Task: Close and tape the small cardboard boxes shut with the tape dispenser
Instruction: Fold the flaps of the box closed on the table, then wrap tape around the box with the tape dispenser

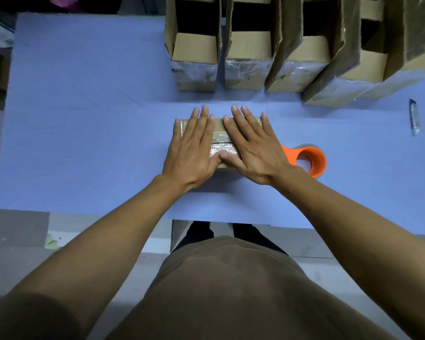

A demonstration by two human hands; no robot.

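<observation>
A small cardboard box (219, 137) lies flat in the middle of the blue table (84, 119), its flaps folded down and shiny clear tape across its top. My left hand (194, 148) presses flat on the box's left half, fingers straight and spread. My right hand (253, 148) presses flat on the right half, thumb reaching to the left hand's thumb. Most of the box is hidden under both hands. The orange tape dispenser (309, 159) lies on the table just right of my right hand, untouched.
Several open cardboard boxes (250, 52) with upright flaps stand in a row along the table's back right. A small utility knife (414, 120) lies at the far right. The table's near edge runs just in front of my body.
</observation>
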